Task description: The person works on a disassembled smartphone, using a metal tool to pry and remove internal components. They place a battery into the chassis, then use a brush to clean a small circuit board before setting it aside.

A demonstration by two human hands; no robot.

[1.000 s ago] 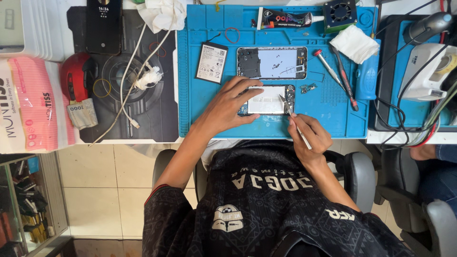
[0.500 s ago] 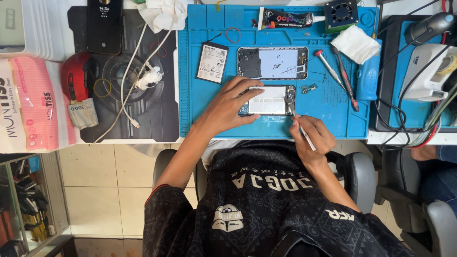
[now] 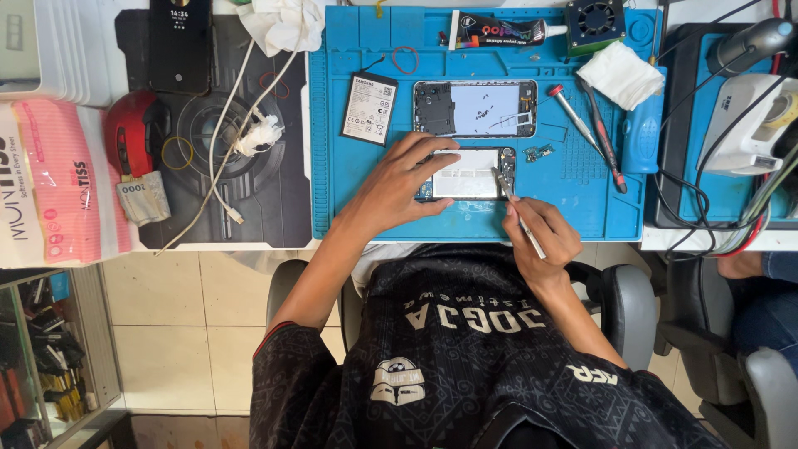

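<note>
Blue mat [image 3: 349, 199] near the surface's front edge carries an opened phone [image 3: 467, 174], battery [image 3: 369, 108] already out. Left hand [image 3: 397, 187] pins the phone; right hand [image 3: 539, 233], closed on tweezers [image 3: 517, 212], probes inside. Reassembly remains.

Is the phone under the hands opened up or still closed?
Opened: the phone lies with bare internals showing, its battery out, lying apart on the blue mat.

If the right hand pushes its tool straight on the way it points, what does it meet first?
The right hand aims its tweezers up-left at the opened phone. The tip looks already at its right end, so it probably meets that first; depth is unclear.
</note>
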